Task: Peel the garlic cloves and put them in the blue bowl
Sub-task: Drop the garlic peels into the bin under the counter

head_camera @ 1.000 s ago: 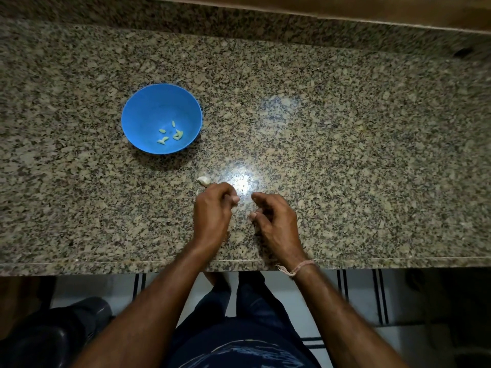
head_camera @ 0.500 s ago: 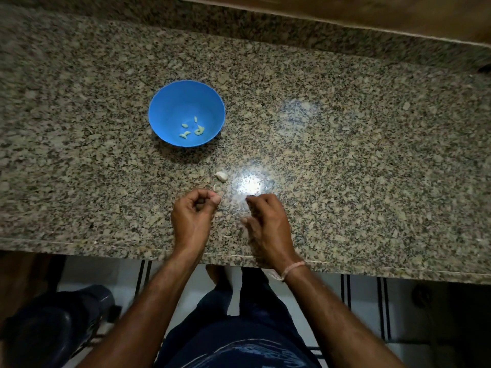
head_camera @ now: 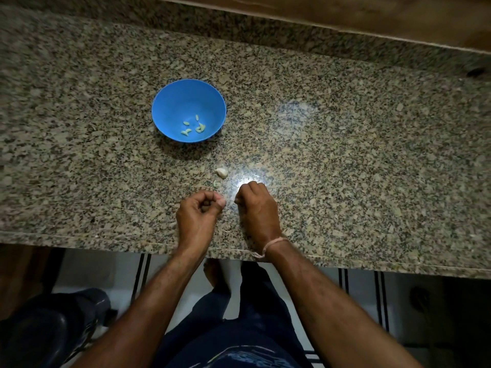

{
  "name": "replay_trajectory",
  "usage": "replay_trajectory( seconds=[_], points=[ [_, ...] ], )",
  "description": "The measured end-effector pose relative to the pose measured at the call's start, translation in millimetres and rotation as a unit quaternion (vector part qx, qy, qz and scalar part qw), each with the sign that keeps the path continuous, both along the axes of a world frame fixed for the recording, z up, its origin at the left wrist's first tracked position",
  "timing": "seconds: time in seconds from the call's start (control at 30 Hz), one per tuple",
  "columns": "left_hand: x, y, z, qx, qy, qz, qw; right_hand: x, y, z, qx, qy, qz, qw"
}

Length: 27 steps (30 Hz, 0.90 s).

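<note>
The one camera sits on the head and looks steeply down, close over the counter (head_camera: 345,155). The left hand (head_camera: 198,216) and right hand (head_camera: 259,211) fall near the middle; floor (head_camera: 87,269) and legs (head_camera: 239,330) (the wearer's own) fill the bottom part.

granite counter (head_camera: 345,155) | blue bowl (head_camera: 172,102) | garlic clove (head_camera: 221,172) apart from the bowl

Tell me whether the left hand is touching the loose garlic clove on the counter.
Apart. The head view shows a strip of counter between the left hand and the garlic clove lying beyond its knuckles.
</note>
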<state>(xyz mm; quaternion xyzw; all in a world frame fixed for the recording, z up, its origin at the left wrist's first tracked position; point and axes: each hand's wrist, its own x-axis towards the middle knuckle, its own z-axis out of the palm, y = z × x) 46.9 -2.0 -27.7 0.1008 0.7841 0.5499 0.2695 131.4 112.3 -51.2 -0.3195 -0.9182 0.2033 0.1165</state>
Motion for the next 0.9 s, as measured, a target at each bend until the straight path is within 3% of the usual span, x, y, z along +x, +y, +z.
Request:
replay_trajectory(
  seconds=[0.2,0.27,0.33,0.4,0.47,0.53,0.63,0.77,0.9],
  points=[
    [5,-2,4,-0.011,-0.015,0.013,1.000,-5,4,2,0.085,-0.089,0.064,0.990],
    [7,-5,10,-0.004,-0.021,0.037,0.999,1,-1,8,0.029,-0.097,0.078,0.992],
    [11,-10,12,-0.007,-0.031,0.069,0.997,3,-5,14,-0.137,-0.056,0.027,0.989],
    [17,-19,13,-0.008,-0.045,0.098,0.994,-2,-7,25,-0.354,-0.010,-0.050,0.934],
    [22,-31,16,0.005,-0.054,0.131,0.990,-6,-16,35,-0.506,0.004,-0.075,0.860],
    [24,-48,20,0.008,-0.049,0.173,0.984,-13,-34,44,-0.609,0.020,-0.070,0.790],
    [29,-87,25,0.009,-0.034,0.250,0.968,-28,-72,41,-0.695,0.006,-0.039,0.718],
    [37,-165,29,0.012,-0.013,0.352,0.936,-53,-152,36,-0.730,-0.039,0.018,0.682],
    [48,-265,27,0.019,-0.004,0.442,0.897,-68,-247,41,-0.714,-0.111,0.082,0.686]
  ],
)
